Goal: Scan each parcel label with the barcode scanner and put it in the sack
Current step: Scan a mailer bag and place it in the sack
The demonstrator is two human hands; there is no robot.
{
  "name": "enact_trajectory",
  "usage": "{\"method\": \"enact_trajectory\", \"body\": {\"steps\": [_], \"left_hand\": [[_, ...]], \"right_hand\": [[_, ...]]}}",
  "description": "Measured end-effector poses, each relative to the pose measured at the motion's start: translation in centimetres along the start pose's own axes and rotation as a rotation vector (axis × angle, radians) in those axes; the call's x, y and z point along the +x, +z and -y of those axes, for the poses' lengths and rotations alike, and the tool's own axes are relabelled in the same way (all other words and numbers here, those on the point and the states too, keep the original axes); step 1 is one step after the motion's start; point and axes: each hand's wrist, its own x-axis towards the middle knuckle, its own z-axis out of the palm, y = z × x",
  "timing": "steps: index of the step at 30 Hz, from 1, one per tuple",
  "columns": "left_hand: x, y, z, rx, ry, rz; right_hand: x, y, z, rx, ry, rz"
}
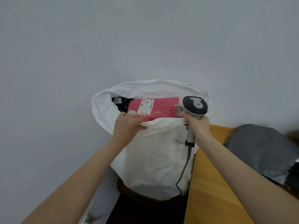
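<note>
Left grip [127,126] clasps pink parcel [161,107] in sack [153,159] mouth; right grip [199,126] wrapped round scanner [195,105] handle. Grey parcel [258,151] on bench [210,191].

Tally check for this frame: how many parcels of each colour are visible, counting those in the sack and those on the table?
Pink parcel, in the sack: 1
Dark parcel, in the sack: 1
Grey parcel, on the table: 1
Total: 3
A shiny dark shape at the right edge may be a fourth parcel; I cannot tell.
</note>
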Motion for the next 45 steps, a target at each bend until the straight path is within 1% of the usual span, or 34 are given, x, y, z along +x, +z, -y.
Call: {"method": "enact_trajectory", "body": {"steps": [1,2,4,5,8,9,11,12,14,16,17,19,21,23,24,25,28,32,34,36,37,39,45], "left_hand": [[-1.2,0.7,-0.7,0.050,0.038,0.094],[-2.3,1.2,-1.3,0.074,0.034,0.285],[-3.7,1.7,-2.8,0.087,-0.114,0.681],[-3.9,2.0,-3.3,0.107,-0.157,0.805],[-2.4,1.8,-3.9,0.059,-0.271,0.981],[-1.5,1.6,-3.5,-0.003,-0.311,1.058],[0.5,1.2,-2.5,-0.221,-0.409,1.209],[1.7,1.0,-2.1,-0.317,-0.474,1.193],[4.4,1.6,-1.8,-0.423,-0.551,1.017],[6.7,3.8,-1.0,-0.344,-0.454,0.835],[7.5,5.3,-0.3,-0.274,-0.395,0.804],[8.8,8.5,0.6,-0.158,-0.329,0.841],[8.7,12.2,0.7,-0.110,-0.315,0.971],[7.1,15.6,-0.1,-0.021,-0.263,1.121],[6.4,16.8,-0.4,0.039,-0.240,1.147],[6.0,17.7,-0.1,0.072,-0.240,1.138],[7.0,20.1,2.7,0.062,-0.294,1.086],[7.8,21.6,4.4,0.064,-0.288,1.123],[8.2,21.3,4.4,0.015,-0.287,1.158],[9.1,20.5,4.6,-0.075,-0.325,1.193],[9.7,19.8,4.4,-0.128,-0.352,1.181],[10.9,18.8,3.7,-0.184,-0.381,1.083],[13.5,15.9,-1.5,-0.214,-0.320,0.796]], "right_hand": [[-0.1,-0.4,-0.6,-0.026,0.032,0.005],[-0.3,-0.8,-1.6,-0.057,0.079,0.013],[-1.0,-1.9,-3.8,-0.119,0.188,0.041],[-1.3,-2.5,-4.6,-0.146,0.238,0.053],[-1.3,-4.4,-4.1,-0.145,0.347,0.117],[-1.2,-4.9,-3.1,-0.137,0.372,0.163],[-0.6,-5.5,-0.4,-0.132,0.385,0.235],[-0.3,-5.6,1.0,-0.119,0.372,0.249],[0.6,-4.9,3.3,-0.068,0.341,0.275],[1.8,-3.5,4.5,0.017,0.345,0.273],[2.5,-2.6,4.6,0.080,0.349,0.259],[4.2,-0.7,3.9,0.157,0.332,0.219],[5.8,0.7,2.7,0.138,0.311,0.174],[6.8,1.4,1.4,0.140,0.319,0.122],[7.3,1.5,0.8,0.147,0.330,0.103],[7.6,1.6,0.2,0.153,0.340,0.095],[8.5,1.9,-0.7,0.160,0.364,0.106],[9.0,1.3,-1.1,0.141,0.391,0.107],[8.8,0.8,-1.0,0.147,0.382,0.093],[8.3,0.4,-0.7,0.148,0.367,0.082],[8.1,0.2,-0.4,0.145,0.357,0.079],[7.3,-0.2,0.1,0.150,0.342,0.075],[4.6,-3.2,1.1,0.184,0.295,0.015]]}}
